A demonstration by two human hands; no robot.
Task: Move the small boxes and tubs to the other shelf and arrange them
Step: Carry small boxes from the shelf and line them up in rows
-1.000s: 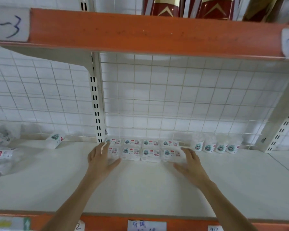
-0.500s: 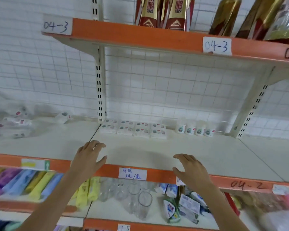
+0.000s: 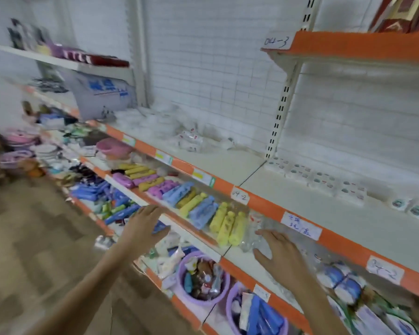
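Orange shelf edge, yellow bottles, purple tub, white boxes.

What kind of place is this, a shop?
Probably a small general store: orange-edged shelves with handwritten labels, rows of coloured packs, and purple tubs of goods below.

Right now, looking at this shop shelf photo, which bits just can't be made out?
- Small boxes: head view, motion blur smears their print; unreadable.
- Small tubs: the right edge cuts the row off, so no count.
- Clear packets: blurred into a pale heap; contents unclear.
- Handwritten label: too smeared to read.
- Left hand and right hand: both empty, fingers spread; their target is unclear.
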